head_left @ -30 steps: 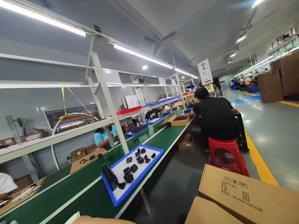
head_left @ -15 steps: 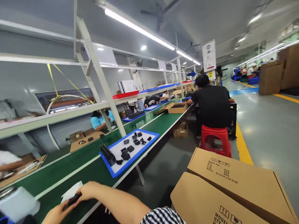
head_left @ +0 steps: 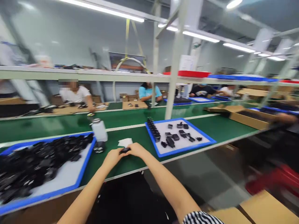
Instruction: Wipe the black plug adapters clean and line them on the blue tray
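Note:
Between both hands, above the near edge of the green work surface, is a small black power adapter (head_left: 125,150), mostly covered by fingers. My left hand (head_left: 115,156) grips its left end, and my right hand (head_left: 137,150) closes on its right end. Just behind them lies a white paper sheet (head_left: 125,142). Right of my hands, a blue-rimmed tray (head_left: 187,151) carries scattered black adapters (head_left: 175,137) and a tight row of black pieces (head_left: 153,130) along its left side. On the left, another blue-rimmed tray (head_left: 87,165) is heaped with black adapters (head_left: 44,163).
A translucent white bottle (head_left: 99,130) stands between the left tray and my hands. A shelf post (head_left: 173,93) rises behind the right tray. Co-workers sit across the green belt (head_left: 130,118). Cardboard cartons (head_left: 268,208) and a red stool (head_left: 275,180) are at lower right.
My view has swung left, bringing the heaped left tray and both forearms into sight. The two hands stay together on the black adapter.

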{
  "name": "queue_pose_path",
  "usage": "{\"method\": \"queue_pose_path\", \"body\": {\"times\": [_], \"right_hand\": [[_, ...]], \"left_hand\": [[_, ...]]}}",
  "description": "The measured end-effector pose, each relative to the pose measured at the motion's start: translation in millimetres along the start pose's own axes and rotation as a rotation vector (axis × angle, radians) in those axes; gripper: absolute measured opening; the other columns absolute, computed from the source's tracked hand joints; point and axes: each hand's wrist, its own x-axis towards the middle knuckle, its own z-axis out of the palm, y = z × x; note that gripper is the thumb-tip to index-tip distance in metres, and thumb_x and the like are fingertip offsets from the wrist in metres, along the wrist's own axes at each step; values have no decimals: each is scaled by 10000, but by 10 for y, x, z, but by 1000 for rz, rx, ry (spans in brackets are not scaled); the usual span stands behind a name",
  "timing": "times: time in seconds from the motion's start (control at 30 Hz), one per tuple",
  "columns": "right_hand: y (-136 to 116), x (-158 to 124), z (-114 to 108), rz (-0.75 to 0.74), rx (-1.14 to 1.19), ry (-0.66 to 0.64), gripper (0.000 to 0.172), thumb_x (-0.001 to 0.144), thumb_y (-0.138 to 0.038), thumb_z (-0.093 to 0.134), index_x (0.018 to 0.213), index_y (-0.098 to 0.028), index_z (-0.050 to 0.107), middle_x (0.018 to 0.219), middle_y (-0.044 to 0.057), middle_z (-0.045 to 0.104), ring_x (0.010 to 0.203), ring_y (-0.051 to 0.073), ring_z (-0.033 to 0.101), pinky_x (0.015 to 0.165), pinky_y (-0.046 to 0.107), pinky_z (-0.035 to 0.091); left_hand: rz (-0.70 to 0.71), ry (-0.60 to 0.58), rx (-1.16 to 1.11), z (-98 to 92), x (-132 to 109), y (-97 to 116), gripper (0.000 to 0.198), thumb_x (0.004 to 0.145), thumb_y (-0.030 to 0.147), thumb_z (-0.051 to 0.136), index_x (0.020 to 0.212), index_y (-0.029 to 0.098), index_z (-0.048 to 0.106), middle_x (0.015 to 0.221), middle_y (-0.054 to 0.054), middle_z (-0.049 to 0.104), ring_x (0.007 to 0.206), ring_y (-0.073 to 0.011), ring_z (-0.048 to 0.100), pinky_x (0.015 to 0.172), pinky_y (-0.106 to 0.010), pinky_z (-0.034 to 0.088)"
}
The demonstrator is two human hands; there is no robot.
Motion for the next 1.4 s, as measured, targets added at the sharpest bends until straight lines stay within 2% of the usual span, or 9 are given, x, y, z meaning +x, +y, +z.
{"method": "queue_pose_path", "body": {"times": [0.1, 0.27, 0.6, 0.7, 0.83, 1.03, 1.2, 1.33, 1.4], "right_hand": [[-122, 244, 40, -57, 17, -71, 142, 649, -243, 610, 752, -145, 618, 713, 28, 619, 679, 151, 545, 532, 201, 330], [-175, 491, 127, -128, 13, -172, 71, 634, -140, 563, 686, -156, 608, 612, 13, 599, 581, 142, 535, 493, 204, 319], [-26, 606, 199, -36, 78, -362, 94, 624, -238, 487, 586, -218, 571, 562, -3, 607, 545, 180, 552, 485, 225, 349], [41, 647, 259, -10, 120, -378, 117, 614, -231, 475, 627, -245, 590, 602, -9, 625, 577, 183, 570, 503, 221, 374], [116, 638, 323, -6, 170, -349, 138, 631, -265, 457, 625, -270, 594, 634, -8, 636, 620, 193, 586, 530, 229, 398], [22, 551, 240, 36, 179, -319, 150, 635, -304, 456, 677, -258, 593, 629, -4, 633, 627, 197, 583, 547, 232, 400], [-53, 326, 137, 18, 129, -356, 103, 608, -219, 471, 588, -245, 568, 606, -5, 623, 606, 194, 575, 519, 238, 372], [33, 144, 186, 77, 112, -367, 121, 593, -187, 473, 528, -262, 542, 584, -6, 619, 597, 201, 578, 534, 266, 392], [118, 118, 271, 35, 137, -358, 127, 607, -222, 489, 516, -291, 544, 579, -9, 617, 597, 194, 584, 552, 274, 423]], "left_hand": [[-83, -51, -19, -135, 18, -150, 289, 715, 356, 473, 915, 187, 596, 922, -50, 627, 868, -189, 565, 721, -232, 408], [-191, -167, -45, -255, 145, -295, 306, 620, 331, 603, 858, 139, 623, 861, -111, 634, 826, -233, 576, 679, -275, 435], [-3, -414, -70, -313, 343, -369, 282, 581, 288, 645, 763, 74, 622, 705, -115, 635, 669, -217, 592, 512, -255, 447], [-64, -411, -53, -297, 394, -327, 327, 565, 241, 664, 840, 74, 604, 807, -145, 624, 731, -234, 586, 492, -244, 435], [-104, -416, -83, -293, 411, -267, 305, 591, 190, 644, 876, 95, 594, 855, -141, 616, 775, -229, 579, 506, -231, 425], [-149, -390, -74, -280, 227, -315, 343, 663, 351, 565, 901, 104, 578, 867, -113, 613, 783, -216, 573, 502, -230, 413], [27, -451, -231, -187, 82, -346, 281, 681, 370, 525, 871, 167, 565, 591, 24, 597, 626, -124, 574, 475, -177, 379], [94, -522, -242, -129, 164, -239, 136, 644, 314, 575, 676, 183, 566, 393, 78, 502, 478, -93, 531, 450, -164, 366], [104, -575, -188, -80, 233, -166, 209, 605, 325, 601, 490, 166, 528, 358, 59, 496, 426, -103, 512, 423, -178, 370]]}}
